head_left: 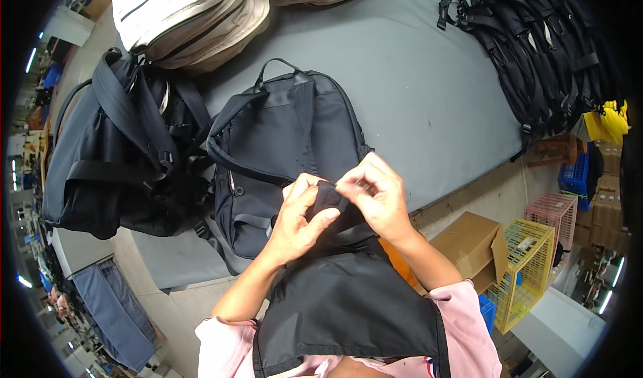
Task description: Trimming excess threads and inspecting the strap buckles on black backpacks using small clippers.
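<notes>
A black backpack (338, 127) lies flat in front of me, its top handle at the far end and its shoulder straps uppermost. Over its near part, my left hand (296, 218) is closed around the folded end of a black strap (328, 197), thumb laid along it. The fingers of my right hand (380, 200) are pinched together at the right edge of that strap end. Whether a thread or something else small is between those fingertips is too blurred to tell. My hands partly cover the backpack's near end.
Another black backpack (110, 140) stands close on the left of the grey table (429, 96). Beige backpacks (194, 26) are piled at the far left, and a row of black backpacks (536, 56) lies far right. Off the right edge are a cardboard box (462, 247) and a yellow crate (526, 271).
</notes>
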A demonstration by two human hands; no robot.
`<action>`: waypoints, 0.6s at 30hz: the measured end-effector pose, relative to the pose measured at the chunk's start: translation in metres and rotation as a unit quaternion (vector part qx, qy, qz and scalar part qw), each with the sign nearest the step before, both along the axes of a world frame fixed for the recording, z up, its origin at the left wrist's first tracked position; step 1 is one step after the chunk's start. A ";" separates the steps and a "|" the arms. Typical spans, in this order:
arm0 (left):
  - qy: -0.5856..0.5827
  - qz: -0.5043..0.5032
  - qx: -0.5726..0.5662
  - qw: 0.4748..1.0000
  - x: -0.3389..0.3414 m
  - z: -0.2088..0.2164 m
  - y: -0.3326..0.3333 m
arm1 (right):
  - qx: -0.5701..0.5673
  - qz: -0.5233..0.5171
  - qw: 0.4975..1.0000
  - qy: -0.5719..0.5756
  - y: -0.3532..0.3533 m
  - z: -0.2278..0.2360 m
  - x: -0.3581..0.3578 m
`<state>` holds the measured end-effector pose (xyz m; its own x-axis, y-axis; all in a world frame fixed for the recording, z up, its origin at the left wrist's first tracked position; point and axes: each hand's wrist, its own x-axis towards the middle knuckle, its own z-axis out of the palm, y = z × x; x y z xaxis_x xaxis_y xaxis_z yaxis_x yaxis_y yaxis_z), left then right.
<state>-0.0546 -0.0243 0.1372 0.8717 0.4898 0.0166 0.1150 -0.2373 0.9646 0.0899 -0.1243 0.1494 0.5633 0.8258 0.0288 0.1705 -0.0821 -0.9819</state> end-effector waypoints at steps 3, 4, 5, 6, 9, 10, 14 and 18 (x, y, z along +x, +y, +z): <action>0.016 -0.004 -0.091 0.996 -0.003 -0.004 0.001 | 0.022 -0.095 0.973 0.210 0.002 -0.006 0.006; 0.007 -0.010 -0.076 0.997 -0.003 -0.004 0.004 | 0.010 -0.090 0.985 0.144 -0.003 -0.007 0.008; 0.000 -0.013 -0.060 0.998 -0.003 -0.003 0.005 | -0.002 -0.081 0.993 0.080 -0.009 -0.008 0.010; 0.002 -0.008 -0.061 0.998 -0.004 -0.003 0.006 | -0.028 -0.024 0.999 -0.032 -0.015 -0.009 0.012; 0.001 -0.003 -0.099 0.995 -0.002 -0.003 0.006 | -0.071 0.001 0.991 -0.117 -0.016 0.014 0.005; -0.001 0.006 -0.107 0.994 -0.004 -0.003 0.006 | -0.123 0.041 0.979 -0.158 -0.018 0.025 0.010; 0.000 -0.005 -0.108 0.994 0.001 -0.001 0.005 | -0.049 0.066 0.955 -0.286 -0.018 0.018 0.021; -0.002 -0.004 -0.093 0.996 0.002 -0.002 0.004 | -0.040 0.075 0.941 -0.326 -0.015 0.019 0.021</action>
<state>-0.0530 -0.0198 0.1353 0.8761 0.4770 -0.0703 0.1093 -0.0545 0.9925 0.1109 -0.1393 0.1688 0.3231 0.9090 0.2632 0.7510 -0.0771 -0.6558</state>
